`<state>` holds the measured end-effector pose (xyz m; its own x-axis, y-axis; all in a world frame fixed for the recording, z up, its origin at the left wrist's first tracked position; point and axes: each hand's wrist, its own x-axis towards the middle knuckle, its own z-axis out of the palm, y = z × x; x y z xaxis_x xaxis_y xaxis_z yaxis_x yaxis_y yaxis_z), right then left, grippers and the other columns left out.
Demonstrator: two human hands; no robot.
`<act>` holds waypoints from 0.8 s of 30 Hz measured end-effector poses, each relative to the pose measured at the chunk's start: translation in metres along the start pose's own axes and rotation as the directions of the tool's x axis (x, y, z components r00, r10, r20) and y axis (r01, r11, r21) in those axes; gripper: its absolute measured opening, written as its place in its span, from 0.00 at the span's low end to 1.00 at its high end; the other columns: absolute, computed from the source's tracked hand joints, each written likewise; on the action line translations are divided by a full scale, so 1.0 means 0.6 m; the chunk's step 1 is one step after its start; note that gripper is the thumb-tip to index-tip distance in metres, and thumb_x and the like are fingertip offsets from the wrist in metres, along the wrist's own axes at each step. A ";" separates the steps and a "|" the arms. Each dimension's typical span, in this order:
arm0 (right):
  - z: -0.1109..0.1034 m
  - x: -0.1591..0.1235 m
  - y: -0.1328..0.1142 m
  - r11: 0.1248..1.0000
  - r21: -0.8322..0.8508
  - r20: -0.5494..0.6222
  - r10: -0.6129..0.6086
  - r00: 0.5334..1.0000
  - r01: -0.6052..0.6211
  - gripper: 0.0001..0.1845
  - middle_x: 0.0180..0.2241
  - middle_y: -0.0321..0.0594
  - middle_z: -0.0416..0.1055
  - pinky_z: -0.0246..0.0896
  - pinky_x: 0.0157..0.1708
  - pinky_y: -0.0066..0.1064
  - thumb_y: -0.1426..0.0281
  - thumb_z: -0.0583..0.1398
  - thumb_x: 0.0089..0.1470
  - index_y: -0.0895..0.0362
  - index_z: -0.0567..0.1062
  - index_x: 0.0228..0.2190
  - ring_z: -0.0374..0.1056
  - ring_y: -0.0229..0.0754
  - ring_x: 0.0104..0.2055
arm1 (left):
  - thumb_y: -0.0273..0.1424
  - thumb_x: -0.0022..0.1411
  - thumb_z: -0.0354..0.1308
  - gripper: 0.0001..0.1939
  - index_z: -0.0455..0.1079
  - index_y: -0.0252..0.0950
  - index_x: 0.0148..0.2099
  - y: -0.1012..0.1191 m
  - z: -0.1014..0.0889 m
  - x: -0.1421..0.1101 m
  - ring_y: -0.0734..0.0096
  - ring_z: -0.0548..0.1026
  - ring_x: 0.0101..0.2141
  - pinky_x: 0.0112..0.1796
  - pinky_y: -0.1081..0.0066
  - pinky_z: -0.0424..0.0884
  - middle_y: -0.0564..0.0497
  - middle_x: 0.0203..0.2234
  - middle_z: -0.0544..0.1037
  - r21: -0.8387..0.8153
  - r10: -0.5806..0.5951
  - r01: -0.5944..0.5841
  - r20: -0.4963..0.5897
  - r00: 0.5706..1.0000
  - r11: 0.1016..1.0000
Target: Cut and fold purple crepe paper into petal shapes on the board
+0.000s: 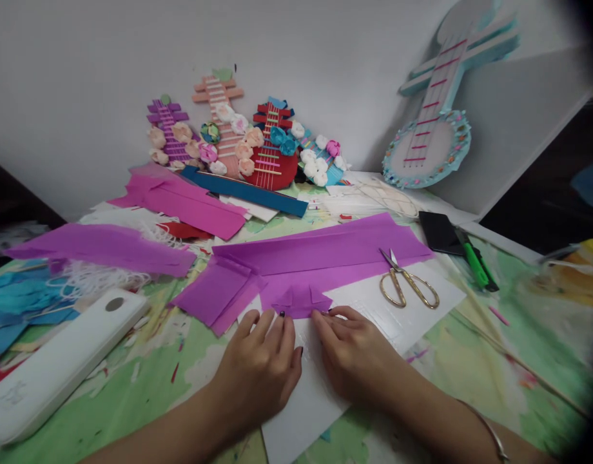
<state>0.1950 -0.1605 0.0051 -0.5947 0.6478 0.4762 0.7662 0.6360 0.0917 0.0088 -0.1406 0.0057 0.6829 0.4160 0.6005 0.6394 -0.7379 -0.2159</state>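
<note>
My left hand (260,361) and my right hand (357,351) are side by side at the near edge of a small folded piece of purple paper (302,300). Both hands have bent fingers, their tips gripping that edge at its left and right corners. The piece lies partly on a white board (309,412), with creased flaps standing up a little. Behind it stretches a long purple paper strip (320,248). To the left sits a stack of purple paper squares (219,290). Gold-handled scissors (410,283) rest partly open on the board, right of my hands.
A white oblong device (69,367) lies at left beside white string (98,277). Pink paper (185,203) and a blue strip (245,189) lie farther back. Several decorated model instruments (272,142) lean on the wall. A green cutter (476,264) and black phone-like slab (440,232) are right.
</note>
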 end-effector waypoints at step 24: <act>0.014 0.021 0.079 0.736 0.668 0.064 0.093 0.994 -0.112 0.13 0.37 0.43 0.74 0.65 0.42 0.35 0.80 0.57 0.55 0.57 0.78 0.37 0.68 0.40 0.41 | 0.29 0.59 0.62 0.15 0.70 0.30 0.48 -0.060 0.032 0.011 0.57 0.71 0.40 0.40 0.58 0.72 0.44 0.39 0.77 -0.324 -0.091 0.131 0.134 0.987 0.937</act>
<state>0.2219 -0.1190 0.0082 -0.5351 0.7298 0.4255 0.4678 0.6754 -0.5702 -0.0031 -0.1010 0.0025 0.6626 0.5490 0.5094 0.5740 -0.8092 0.1256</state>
